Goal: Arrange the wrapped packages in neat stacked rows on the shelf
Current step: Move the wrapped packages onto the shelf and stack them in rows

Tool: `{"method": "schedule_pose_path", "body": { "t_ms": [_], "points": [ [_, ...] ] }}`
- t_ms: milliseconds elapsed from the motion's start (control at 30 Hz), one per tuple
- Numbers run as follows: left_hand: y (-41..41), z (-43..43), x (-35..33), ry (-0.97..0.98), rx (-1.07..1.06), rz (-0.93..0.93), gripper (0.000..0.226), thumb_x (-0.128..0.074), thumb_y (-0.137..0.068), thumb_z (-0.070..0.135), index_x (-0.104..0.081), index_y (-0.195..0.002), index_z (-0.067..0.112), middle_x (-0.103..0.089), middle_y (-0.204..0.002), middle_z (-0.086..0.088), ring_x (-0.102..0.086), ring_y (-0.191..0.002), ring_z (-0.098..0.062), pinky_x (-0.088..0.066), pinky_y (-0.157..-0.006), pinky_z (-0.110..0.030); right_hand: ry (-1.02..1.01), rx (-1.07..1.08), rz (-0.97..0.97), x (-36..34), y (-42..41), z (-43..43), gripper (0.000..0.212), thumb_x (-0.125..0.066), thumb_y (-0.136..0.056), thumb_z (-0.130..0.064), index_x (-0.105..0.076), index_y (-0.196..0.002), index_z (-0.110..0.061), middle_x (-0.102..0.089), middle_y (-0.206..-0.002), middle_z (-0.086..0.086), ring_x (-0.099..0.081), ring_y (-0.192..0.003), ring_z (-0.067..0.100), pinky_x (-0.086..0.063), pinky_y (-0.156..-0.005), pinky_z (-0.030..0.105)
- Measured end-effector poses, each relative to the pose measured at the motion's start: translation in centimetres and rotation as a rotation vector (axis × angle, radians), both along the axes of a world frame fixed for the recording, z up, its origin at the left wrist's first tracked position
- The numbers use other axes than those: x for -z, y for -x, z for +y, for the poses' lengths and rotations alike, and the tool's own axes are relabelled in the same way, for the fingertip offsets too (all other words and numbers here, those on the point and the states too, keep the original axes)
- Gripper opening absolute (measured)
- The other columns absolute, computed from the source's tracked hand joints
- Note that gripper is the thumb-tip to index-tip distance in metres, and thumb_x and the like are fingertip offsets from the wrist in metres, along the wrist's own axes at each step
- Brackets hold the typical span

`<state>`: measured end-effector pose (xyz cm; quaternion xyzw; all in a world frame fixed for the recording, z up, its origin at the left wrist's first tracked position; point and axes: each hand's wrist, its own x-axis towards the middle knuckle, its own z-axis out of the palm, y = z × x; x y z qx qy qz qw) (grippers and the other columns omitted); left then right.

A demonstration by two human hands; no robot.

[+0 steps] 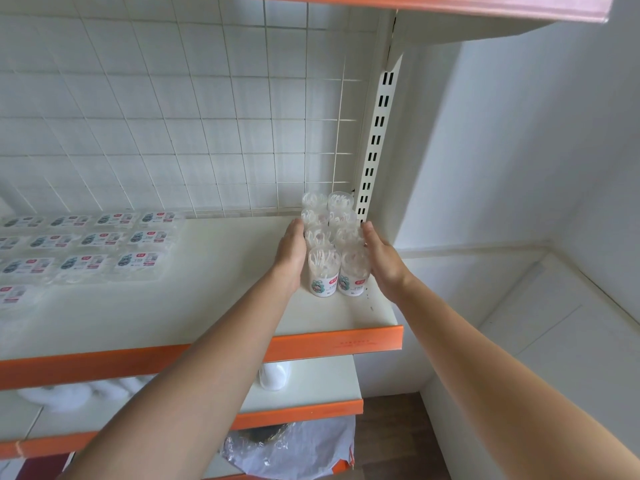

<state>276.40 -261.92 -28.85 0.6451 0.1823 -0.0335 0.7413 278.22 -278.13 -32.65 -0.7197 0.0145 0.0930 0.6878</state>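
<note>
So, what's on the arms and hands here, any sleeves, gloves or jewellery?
Nothing worn shows. The left forearm and right forearm are bare to the frame's edge, no sleeves. The left hand and right hand have no gloves; no watch, bracelet or ring is visible.

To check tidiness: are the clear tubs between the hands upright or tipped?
Upright: the clear tubs stand on their bases in two rows, lids up, between the left hand and right hand.
</note>
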Motion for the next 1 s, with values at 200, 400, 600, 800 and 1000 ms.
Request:
{"method": "schedule_pose_path", "body": {
  "t_ms": [200, 400, 600, 800, 1000],
  "points": [
    [-0.1, -0.5, 0.8, 0.045, 0.042, 0.017, 0.047, -0.034, -0.102, 0.045, -0.061, -0.124, 0.015, -0.067, -0.116, -0.004, -0.064, -0.104, -0.02, -0.048, -0.087, -0.031, -0.022, -0.005, -0.008, 0.2, 0.1, 0.4, 0.092, -0.046, -0.07, -0.089, -0.046, -0.141, -0.031, -0.05, -0.143, -0.012, -0.042, -0.135, 0.01, -0.027, -0.116, 0.047],
    [0.7, -0.5, 0.0, 0.01, 0.015, -0.004, 0.046, -0.031, -0.101, 0.044, -0.059, -0.127, 0.017, -0.065, -0.122, -0.002, -0.062, -0.11, -0.018, -0.046, -0.09, -0.03, 0.002, 0.011, -0.021, -0.6, 0.9, 0.2, 0.096, -0.046, -0.066, -0.091, -0.044, -0.142, -0.033, -0.049, -0.144, -0.011, -0.041, -0.135, 0.011, -0.029, -0.116, 0.047],
    [3.9, 0.5, 1.7, -0.171, 0.068, -0.148, 0.057, -0.041, -0.089, 0.054, -0.048, -0.138, 0.027, -0.048, -0.141, 0.014, -0.042, -0.131, -0.006, -0.031, -0.113, -0.031, 0.081, -0.011, -0.134, -1.0, 3.7, -0.3, 0.075, -0.052, -0.079, -0.072, -0.037, -0.144, -0.039, -0.043, -0.146, -0.018, -0.04, -0.135, 0.006, -0.032, -0.114, 0.044],
    [5.0, -0.2, 3.0, -0.146, 0.17, -0.202, 0.052, -0.04, -0.089, 0.049, -0.046, -0.138, 0.037, -0.054, -0.138, 0.015, -0.05, -0.127, -0.004, -0.037, -0.111, -0.038, 0.151, -0.048, -0.186, -1.1, 4.9, -0.4, 0.076, -0.052, -0.079, -0.058, -0.031, -0.148, -0.035, -0.041, -0.148, -0.016, -0.039, -0.136, 0.005, -0.032, -0.115, 0.041],
    [5.9, -0.9, 2.2, -0.121, 0.159, -0.249, 0.039, -0.034, -0.101, 0.031, -0.048, -0.137, 0.03, -0.058, -0.133, 0.012, -0.054, -0.121, -0.002, -0.041, -0.104, -0.03, 0.236, -0.068, -0.163, -1.6, 4.9, -0.6, 0.077, -0.047, -0.076, -0.064, -0.032, -0.147, -0.037, -0.043, -0.147, -0.012, -0.042, -0.134, 0.009, -0.035, -0.113, 0.042]
  ]
}}
